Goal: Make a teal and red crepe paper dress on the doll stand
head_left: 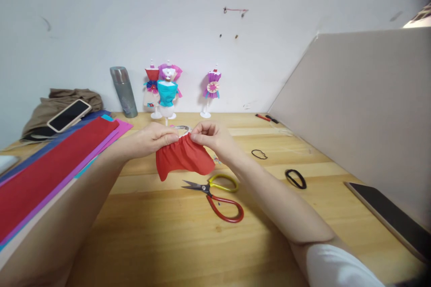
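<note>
Between my hands hangs a small red gathered skirt (183, 156), its pleated top edge fixed to a whitish ring-shaped band (182, 129). My left hand (156, 138) pinches the band and cloth at the left side. At the right side, my right hand (210, 136) pinches the same top edge with thumb and forefinger. Below the skirt lie open-bladed scissors (205, 188) with one yellow and one red handle. Just behind my hands stands a mini dress form (167, 94) in a turquoise top.
More dressed mini forms (212, 85) stand by the wall, near a tilted-looking flask (123, 92). Coloured sheets (63, 166), a phone (69, 115) and brown cloth (63, 103) lie left. Hair ties (295, 179) and a dark tablet-like slab (387, 215) lie right, beside a partition (367, 107).
</note>
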`<state>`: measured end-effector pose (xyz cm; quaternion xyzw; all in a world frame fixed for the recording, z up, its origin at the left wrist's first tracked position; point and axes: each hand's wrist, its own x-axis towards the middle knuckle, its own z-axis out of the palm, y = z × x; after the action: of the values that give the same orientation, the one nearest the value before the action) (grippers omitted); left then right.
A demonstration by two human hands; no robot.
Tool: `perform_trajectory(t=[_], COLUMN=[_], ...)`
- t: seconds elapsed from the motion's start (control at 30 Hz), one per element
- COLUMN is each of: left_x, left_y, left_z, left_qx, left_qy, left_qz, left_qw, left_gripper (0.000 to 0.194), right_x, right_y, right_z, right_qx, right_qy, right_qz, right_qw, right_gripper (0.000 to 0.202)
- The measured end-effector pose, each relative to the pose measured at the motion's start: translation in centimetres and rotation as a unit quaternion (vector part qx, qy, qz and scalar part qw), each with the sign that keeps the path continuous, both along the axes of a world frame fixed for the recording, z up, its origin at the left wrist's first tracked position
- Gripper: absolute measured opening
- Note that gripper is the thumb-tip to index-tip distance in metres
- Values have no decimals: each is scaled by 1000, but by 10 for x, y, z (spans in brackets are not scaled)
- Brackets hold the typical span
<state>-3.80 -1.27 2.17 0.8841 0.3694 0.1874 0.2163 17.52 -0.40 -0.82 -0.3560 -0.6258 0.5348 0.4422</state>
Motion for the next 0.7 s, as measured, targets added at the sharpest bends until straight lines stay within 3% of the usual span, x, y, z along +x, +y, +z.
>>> perform_trajectory(t=[0.23,0.5,0.7], left_x=[0,1,4], left_y=[1,0,2], left_z=[0,-2,-4], left_qx=[10,-6,0], left_qy=[-9,-15,-29], left_qz=[-15,-41,-48], left_qw=[1000,999,998], left_gripper=[41,38,35], right_x=[-1,2,-1], right_y=[1,5,4], right_z=[-1,-2,-2], right_qx=[2,-26,-2], right_qy=[-10,-13,-47], right_qz=[-14,18,-29], right_qw=[1000,999,998], right_gripper=[24,32,27])
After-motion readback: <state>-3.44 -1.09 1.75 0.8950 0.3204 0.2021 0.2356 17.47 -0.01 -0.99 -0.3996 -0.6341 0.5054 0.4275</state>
